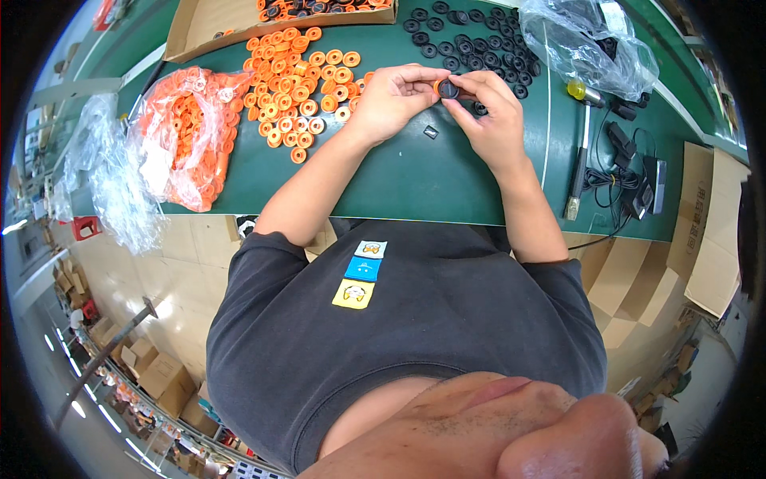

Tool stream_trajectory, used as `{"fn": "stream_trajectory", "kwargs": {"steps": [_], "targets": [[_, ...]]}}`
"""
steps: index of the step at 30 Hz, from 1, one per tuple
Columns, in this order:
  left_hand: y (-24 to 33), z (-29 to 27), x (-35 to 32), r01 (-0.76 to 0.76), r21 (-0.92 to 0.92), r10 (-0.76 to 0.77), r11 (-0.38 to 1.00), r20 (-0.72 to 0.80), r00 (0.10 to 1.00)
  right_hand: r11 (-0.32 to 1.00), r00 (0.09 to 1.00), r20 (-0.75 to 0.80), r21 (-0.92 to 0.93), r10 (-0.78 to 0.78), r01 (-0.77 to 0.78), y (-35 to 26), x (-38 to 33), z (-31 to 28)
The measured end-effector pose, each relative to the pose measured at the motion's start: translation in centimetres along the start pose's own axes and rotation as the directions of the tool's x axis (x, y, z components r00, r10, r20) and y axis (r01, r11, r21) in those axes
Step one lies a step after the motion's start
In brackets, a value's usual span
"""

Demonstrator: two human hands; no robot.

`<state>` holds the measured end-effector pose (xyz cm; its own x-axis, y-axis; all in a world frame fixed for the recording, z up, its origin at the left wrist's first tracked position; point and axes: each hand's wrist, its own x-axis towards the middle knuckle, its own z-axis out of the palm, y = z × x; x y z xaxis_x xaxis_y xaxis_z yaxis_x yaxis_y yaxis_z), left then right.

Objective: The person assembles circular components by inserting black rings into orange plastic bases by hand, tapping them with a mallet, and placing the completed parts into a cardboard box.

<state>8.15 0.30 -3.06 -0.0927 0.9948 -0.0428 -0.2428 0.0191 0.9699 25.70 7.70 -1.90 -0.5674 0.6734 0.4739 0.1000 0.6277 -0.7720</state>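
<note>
Above the green tabletop, my left hand point(391, 102) and my right hand point(491, 116) meet fingertip to fingertip. Between them is a small round part, an orange ring point(438, 87) on the left side against a black round cap point(449, 89) on the right. My left fingers pinch the orange side and my right fingers grip the black side. Whether the two are joined cannot be seen. Loose orange rings point(285, 84) lie in a heap left of my left hand. Black round caps point(471, 49) are spread beyond my right hand. A small dark flat piece point(431, 132) lies below the fingertips.
A cardboard box point(191, 32) of orange and black parts stands at the far side. At left is a clear bag point(187, 136) of orange rings. A hammer point(583, 148), black cables with an adapter point(638, 191) and a clear plastic bag point(590, 44) lie at right.
</note>
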Motion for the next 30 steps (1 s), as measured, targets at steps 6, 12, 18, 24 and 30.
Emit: {"fn": "stream_trajectory", "kwargs": {"steps": [6,12,18,24,30], "targets": [[0.12,0.1,-0.03,0.022,0.016,-0.022,1.0,0.003,1.0,0.998,0.999,-0.002,-0.044,-0.035,0.035,0.2,-0.03,0.01],[-0.12,0.04,-0.03,0.003,0.013,-0.003,1.0,-0.001,1.0,0.989,0.997,-0.001,-0.128,-0.071,0.07,-0.32,0.0,0.01],[-0.35,-0.06,-0.07,0.072,-0.046,-0.073,0.996,-0.016,0.997,0.998,1.0,-0.009,-0.056,-0.015,0.014,-0.37,-0.04,0.33],[-0.13,-0.1,-0.12,0.092,-0.092,-0.094,0.991,-0.018,0.995,0.999,1.0,-0.011,-0.028,-0.019,0.019,-0.44,0.04,0.34],[0.04,-0.25,-0.18,0.08,-0.108,-0.079,0.991,0.017,0.997,1.0,1.0,-0.017,0.003,-0.025,0.025,-0.23,-0.1,0.44]]}}
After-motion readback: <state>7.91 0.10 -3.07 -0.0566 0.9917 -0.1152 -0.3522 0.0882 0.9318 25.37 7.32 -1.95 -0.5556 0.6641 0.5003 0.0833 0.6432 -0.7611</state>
